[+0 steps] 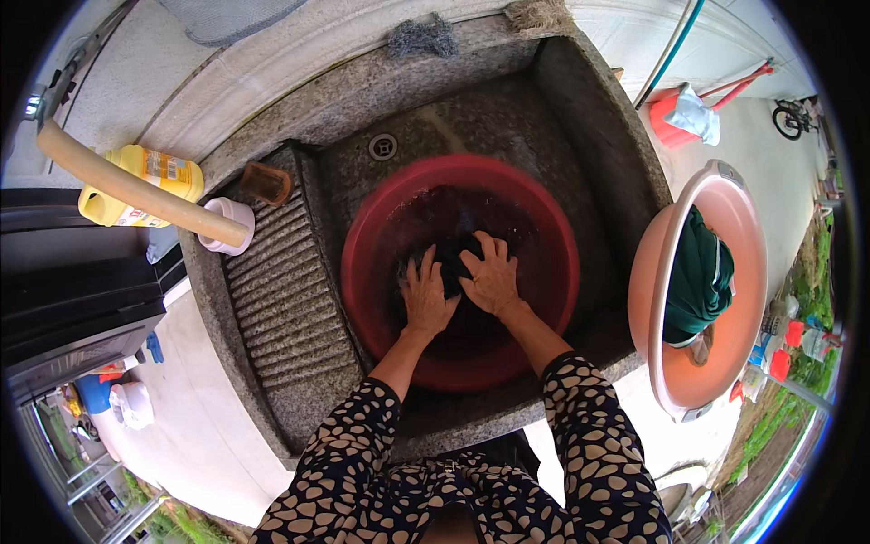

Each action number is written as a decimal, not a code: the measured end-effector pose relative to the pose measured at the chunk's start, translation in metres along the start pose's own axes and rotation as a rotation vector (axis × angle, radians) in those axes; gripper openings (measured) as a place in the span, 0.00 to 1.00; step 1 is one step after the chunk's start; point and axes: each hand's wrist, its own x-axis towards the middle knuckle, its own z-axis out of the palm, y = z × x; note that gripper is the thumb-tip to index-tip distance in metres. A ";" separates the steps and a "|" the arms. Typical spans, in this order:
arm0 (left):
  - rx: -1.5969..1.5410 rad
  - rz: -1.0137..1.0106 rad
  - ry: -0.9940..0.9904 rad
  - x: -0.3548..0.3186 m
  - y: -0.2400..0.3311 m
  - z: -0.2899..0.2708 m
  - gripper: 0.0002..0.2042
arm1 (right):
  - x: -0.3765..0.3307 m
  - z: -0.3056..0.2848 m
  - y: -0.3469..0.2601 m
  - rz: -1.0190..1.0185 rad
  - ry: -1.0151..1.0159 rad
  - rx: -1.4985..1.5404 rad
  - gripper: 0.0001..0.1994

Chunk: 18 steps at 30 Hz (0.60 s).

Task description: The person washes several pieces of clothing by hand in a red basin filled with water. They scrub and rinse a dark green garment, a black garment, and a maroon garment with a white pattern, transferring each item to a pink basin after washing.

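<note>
A round red basin [358,313] holds dark water inside the stone sink. In its middle lies a wet, bunched dark cloth [450,269], partly under the water. My left hand [430,296] is on the cloth's left side, fingers curled down over it. From the right, my right hand [492,279] grips the same cloth with fingers bent and a little apart. The two hands are close together, and the cloth's folds show between them. Some fingertips are hidden by cloth and water.
The stone sink [598,136] has a ribbed washboard [285,281] on its left, with a brown soap block [266,184] and a pale cup [234,223] holding a wooden stick [136,181]. A yellow jug [163,172] stands behind. At right, a pink tub [648,299] contains green cloth [698,281].
</note>
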 end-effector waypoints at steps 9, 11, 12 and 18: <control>0.086 -0.010 0.094 0.016 -0.023 0.044 0.25 | 0.026 0.072 0.031 0.101 -0.195 0.120 0.19; 0.058 -0.085 -0.073 0.027 -0.020 0.031 0.23 | 0.040 0.060 0.027 0.206 -0.406 0.068 0.20; 0.043 -0.118 -0.145 0.035 -0.016 0.020 0.22 | 0.050 0.043 0.020 0.253 -0.500 0.036 0.21; -1.191 -0.423 -0.185 0.049 -0.039 -0.030 0.15 | 0.076 -0.015 0.012 0.629 -0.138 0.793 0.24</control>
